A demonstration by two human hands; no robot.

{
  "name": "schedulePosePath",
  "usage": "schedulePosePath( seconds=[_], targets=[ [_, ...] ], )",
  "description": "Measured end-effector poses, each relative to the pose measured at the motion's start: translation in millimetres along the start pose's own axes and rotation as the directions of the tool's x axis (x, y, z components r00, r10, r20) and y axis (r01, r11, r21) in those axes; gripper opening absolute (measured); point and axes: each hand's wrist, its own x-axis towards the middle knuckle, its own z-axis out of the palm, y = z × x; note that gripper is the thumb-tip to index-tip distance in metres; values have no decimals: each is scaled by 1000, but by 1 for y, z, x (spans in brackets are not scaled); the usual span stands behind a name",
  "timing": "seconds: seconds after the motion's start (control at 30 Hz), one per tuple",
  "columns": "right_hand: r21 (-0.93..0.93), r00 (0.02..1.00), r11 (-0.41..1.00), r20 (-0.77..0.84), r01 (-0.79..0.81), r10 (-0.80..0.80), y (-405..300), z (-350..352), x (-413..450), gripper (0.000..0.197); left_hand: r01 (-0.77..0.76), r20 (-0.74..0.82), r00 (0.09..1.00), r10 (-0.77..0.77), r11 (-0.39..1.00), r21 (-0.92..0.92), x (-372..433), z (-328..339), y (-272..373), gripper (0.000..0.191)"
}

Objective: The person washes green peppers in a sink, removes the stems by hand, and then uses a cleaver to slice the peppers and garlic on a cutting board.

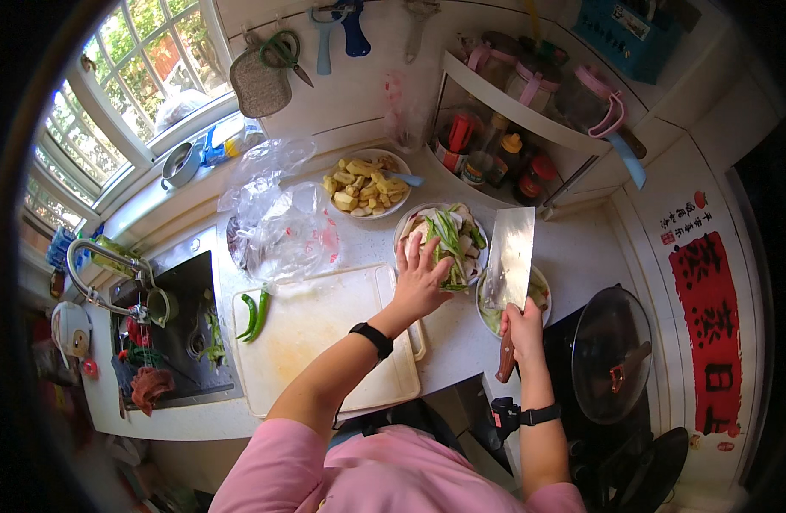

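My left hand, fingers spread, is over the near left part of a plate of sliced food topped with green pepper strips; whether it touches them I cannot tell. My right hand grips the wooden handle of a cleaver, its broad blade pointing away from me. Partly hidden under the blade is a bowl of pale green pieces. Two whole green chilies lie at the left of a white cutting board. Behind the plate stands another plate of yellowish chunks with a blue-handled tool.
Crumpled clear plastic bags lie behind the board. On the left is a sink with a curved faucet. A lidded pan sits on the stove at the right. A corner rack holds jars and bottles.
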Motion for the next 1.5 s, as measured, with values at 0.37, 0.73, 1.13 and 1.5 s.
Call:
schedulePosePath(
  seconds=[0.37, 0.73, 1.13, 1.5],
  targets=[
    [17, 999, 999, 38, -35, 34, 0, -10, -12, 3, 11, -31, 999, -7, 994, 105, 5, 13, 11, 67],
    [51, 903, 995, 426, -91, 61, -8, 85, -31, 5, 480, -251, 836, -488, 872, -97, -94, -106, -74, 39],
    [-159, 582, 980, 789, -118, 198, 1, 251, -129, 12, 616, -304, 180, -936, 348, -707, -329, -269, -197, 14],
    [-267, 481, 883, 758, -387, 440, 48, 478, -193, 13, 740, -340, 495, -800, 593, -317, -379, -388, -403, 42]
  ],
)
